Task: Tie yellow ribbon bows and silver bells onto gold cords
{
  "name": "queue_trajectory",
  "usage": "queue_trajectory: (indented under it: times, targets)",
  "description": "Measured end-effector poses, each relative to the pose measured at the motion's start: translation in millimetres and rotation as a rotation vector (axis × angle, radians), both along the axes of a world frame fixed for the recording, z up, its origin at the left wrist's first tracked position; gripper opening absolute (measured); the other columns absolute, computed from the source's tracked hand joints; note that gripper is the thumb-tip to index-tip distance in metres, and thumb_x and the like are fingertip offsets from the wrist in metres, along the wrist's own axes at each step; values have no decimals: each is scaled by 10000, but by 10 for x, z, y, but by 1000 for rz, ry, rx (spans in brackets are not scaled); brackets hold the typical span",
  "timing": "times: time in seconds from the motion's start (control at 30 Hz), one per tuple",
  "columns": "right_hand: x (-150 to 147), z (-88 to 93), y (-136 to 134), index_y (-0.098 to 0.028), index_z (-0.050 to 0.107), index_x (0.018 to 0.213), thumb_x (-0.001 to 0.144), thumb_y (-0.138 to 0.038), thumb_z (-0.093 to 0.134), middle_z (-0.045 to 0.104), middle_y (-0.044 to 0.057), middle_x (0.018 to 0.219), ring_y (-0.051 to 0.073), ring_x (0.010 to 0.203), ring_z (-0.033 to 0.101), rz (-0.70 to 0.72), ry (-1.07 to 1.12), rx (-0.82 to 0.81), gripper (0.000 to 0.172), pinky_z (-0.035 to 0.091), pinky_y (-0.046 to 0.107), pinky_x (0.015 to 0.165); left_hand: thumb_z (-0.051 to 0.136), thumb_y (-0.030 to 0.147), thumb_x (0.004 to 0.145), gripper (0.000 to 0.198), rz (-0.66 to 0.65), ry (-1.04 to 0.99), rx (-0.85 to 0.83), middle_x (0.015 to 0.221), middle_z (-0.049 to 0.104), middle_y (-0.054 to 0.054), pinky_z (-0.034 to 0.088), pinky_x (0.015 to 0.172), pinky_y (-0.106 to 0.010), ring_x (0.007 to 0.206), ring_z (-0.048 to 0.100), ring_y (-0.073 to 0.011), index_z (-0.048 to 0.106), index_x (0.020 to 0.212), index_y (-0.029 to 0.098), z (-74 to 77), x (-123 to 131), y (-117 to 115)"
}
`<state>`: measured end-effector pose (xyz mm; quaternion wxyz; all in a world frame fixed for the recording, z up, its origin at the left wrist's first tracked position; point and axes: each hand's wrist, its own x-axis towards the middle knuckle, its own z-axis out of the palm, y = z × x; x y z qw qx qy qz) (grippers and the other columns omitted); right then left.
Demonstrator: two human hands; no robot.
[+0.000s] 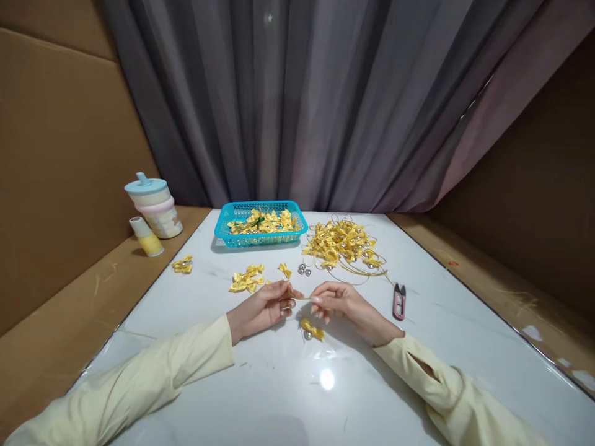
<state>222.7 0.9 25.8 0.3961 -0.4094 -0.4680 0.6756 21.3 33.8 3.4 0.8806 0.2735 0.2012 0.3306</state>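
My left hand (266, 306) and my right hand (341, 303) meet over the middle of the white table (288, 396), fingertips pinched together on a thin gold cord (303, 298) stretched between them. Just below my right hand hangs or lies a small yellow ribbon bow with a silver bell (311, 330). Loose yellow bows (246, 279) lie just beyond my left hand, and two silver bells (304, 269) sit beyond the fingertips.
A blue plastic basket (260, 223) of yellow bows stands at the back. A tangled heap of bows on gold cord (343, 243) lies to its right. Pink thread snips (398, 301) lie right of my right hand. A pastel cup (157, 205) and small bottle (145, 236) stand far left.
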Motion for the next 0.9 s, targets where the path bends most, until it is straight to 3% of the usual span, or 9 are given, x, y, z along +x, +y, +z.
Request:
queue_trajectory:
  times: [0.17, 0.33, 0.47, 0.63, 0.9]
  targets:
    - [-17, -46, 29, -119, 653, 742, 608, -220, 792, 656, 8, 651, 60, 551, 571, -41, 204, -111, 218, 406, 156, 482, 776, 271, 663, 242, -90, 51, 39, 688, 659, -45, 451, 572, -174, 547, 568, -68, 613, 702, 97, -7, 11, 9]
    - [-55, -82, -9, -132, 655, 743, 630, -196, 781, 661, 4, 632, 67, 553, 571, 44, 323, -136, 181, 414, 183, 551, 784, 285, 654, 257, -165, 92, 59, 625, 642, -44, 452, 556, -164, 549, 586, -81, 628, 691, 83, -49, 0, 10]
    - [-89, -76, -50, -124, 642, 783, 707, -190, 721, 644, 4, 603, 82, 589, 574, 96, 331, -84, 128, 412, 214, 638, 781, 295, 655, 273, -240, 134, 77, 576, 626, -47, 405, 447, -143, 490, 570, -78, 626, 689, 72, -60, -13, 6]
    - [-106, -65, -59, -166, 584, 895, 724, -138, 671, 604, -25, 565, 115, 667, 587, 62, 358, -109, 193, 394, 226, 662, 776, 332, 647, 296, -285, 156, 99, 605, 642, -52, 302, 319, -137, 429, 545, -79, 614, 704, 91, -26, -8, 9]
    - [-129, -99, -68, -156, 567, 887, 713, -106, 675, 576, -35, 602, 115, 604, 580, 144, 374, -143, 212, 426, 278, 669, 754, 339, 677, 288, -301, 167, 147, 651, 654, -70, 392, 357, -139, 503, 590, -95, 636, 720, 80, -47, -7, 21]
